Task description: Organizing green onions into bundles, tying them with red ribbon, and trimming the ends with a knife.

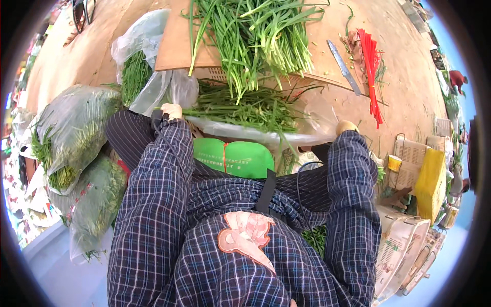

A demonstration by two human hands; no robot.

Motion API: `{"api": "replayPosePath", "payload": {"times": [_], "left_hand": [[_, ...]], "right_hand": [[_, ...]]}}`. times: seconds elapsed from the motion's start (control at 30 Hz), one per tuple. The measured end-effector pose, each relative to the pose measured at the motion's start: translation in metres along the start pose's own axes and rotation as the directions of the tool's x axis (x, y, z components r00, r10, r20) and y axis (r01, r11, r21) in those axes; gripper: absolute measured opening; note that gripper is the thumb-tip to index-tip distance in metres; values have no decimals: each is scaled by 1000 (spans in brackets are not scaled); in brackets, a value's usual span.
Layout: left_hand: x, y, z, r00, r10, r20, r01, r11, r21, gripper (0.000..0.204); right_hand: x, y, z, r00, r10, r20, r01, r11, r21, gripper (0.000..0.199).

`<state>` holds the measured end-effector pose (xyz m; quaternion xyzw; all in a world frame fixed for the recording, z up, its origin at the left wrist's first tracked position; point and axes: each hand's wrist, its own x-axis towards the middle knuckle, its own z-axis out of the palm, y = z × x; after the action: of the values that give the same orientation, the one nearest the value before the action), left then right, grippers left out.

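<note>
My left hand [171, 111] is closed on the left rim of a wide clear plastic bag [240, 134] that holds long green chives [245, 108]. My right hand [346, 126] sits at the bag's right rim. Only its knuckles show past the plaid sleeve, so its grip is hidden. Behind the bag lies a cardboard sheet [174, 46] on a crate, piled with more loose chives [261, 36]. A knife [343, 66] and a bundle of red ties [372, 71] lie on its right part. A stack of green bags [232, 158] tied with red string rests in front of my chest.
Several plastic sacks of greens [76, 138] crowd the left side, and another [140, 66] leans by the cardboard. Pale plastic baskets [404, 245] and a yellow one [430, 184] stand at the right. Sandy ground [409, 77] spreads beyond.
</note>
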<state>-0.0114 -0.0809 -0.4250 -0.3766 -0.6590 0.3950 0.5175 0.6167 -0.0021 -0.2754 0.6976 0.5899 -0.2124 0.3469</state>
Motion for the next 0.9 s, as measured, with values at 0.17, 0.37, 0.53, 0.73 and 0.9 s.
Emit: {"api": "replayPosePath", "payload": {"times": [0.17, 0.37, 0.53, 0.73, 0.9], "left_hand": [[42, -85, -21, 883, 443, -156, -429, 626, -652, 14], [65, -166, -72, 536, 843, -52, -528, 287, -799, 17], [74, -187, -94, 741, 617, 265, 41, 353, -935, 20], [71, -189, -97, 777, 601, 187, -37, 340, -940, 20], [72, -230, -126, 781, 547, 300, 269, 139, -953, 37]], "right_hand": [[-46, -54, -43, 948, -109, -299, 92, 993, -70, 60], [22, -78, -13, 944, 115, -309, -53, 978, 200, 80], [51, -30, -28, 823, 99, -560, 292, 771, 566, 28], [31, 11, -21, 948, 167, -272, 155, 503, 850, 31], [32, -34, -19, 871, -131, -474, 298, 907, 299, 55]]}}
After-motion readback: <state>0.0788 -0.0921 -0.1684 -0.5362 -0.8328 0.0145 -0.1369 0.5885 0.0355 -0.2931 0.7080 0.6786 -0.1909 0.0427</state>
